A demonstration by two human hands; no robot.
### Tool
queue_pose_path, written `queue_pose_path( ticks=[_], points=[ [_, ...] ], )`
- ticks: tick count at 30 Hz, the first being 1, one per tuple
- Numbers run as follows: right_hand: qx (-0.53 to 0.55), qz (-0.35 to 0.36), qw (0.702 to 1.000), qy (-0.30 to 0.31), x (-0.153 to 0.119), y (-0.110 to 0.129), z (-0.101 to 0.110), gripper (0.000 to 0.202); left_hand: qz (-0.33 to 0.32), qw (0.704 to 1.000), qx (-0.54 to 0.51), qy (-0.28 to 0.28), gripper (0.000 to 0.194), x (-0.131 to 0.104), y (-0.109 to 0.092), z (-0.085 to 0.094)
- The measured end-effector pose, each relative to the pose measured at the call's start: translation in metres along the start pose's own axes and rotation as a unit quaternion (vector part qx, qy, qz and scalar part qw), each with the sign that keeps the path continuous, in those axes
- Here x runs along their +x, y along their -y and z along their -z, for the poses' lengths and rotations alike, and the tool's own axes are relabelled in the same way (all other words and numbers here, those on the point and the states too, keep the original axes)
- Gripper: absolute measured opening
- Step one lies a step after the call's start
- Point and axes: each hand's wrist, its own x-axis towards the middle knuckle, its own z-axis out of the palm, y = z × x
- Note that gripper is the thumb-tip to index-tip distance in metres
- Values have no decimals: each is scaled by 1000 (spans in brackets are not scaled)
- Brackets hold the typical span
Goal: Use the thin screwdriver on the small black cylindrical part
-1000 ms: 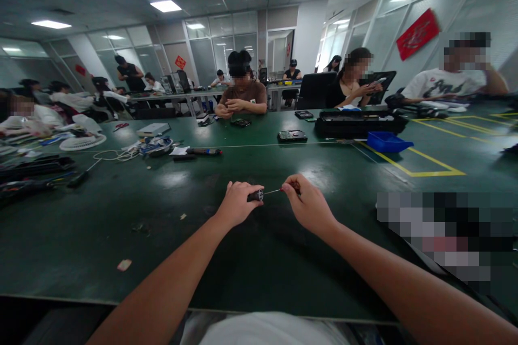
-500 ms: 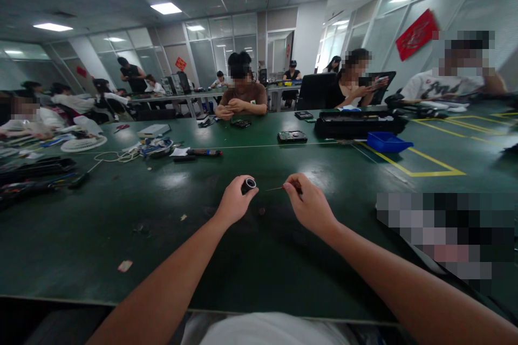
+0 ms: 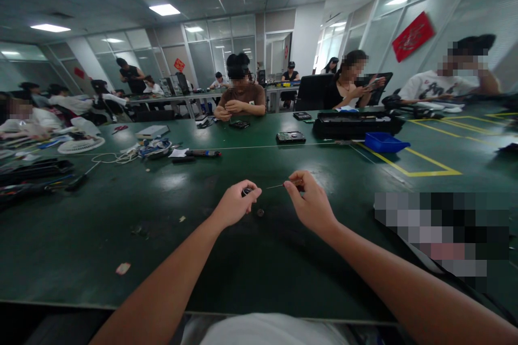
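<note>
My left hand is closed around a small black cylindrical part with a pale ring, mostly covered by the fingers. My right hand grips a thin screwdriver by its reddish-brown handle. The slim metal shaft points left toward my left hand, with a small gap between its tip and the fingers. On the green table just below and between both hands lies a small round dark piece, untouched.
Ahead lie a hard drive, a long black tray and a blue bin. To the left are a dark pen-like tool, a cable bundle and small scraps. A co-worker sits opposite.
My left hand has turned the black cylindrical part, so its ringed end now faces me less and the fingers cover more of it. My right hand has barely moved.
</note>
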Motion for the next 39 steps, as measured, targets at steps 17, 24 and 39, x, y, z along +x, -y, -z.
queue_pose_path(
  ticks=[17,24,39],
  points=[
    [5,-3,1000,12,1,0,0,14,-36,934,341,98,33,2,14,-1],
    [3,3,1000,25,0,1,1,13,-68,927,358,94,32,1,15,-6],
    [8,15,1000,23,0,-2,-2,11,-96,911,393,80,30,-3,13,-18]
  ],
)
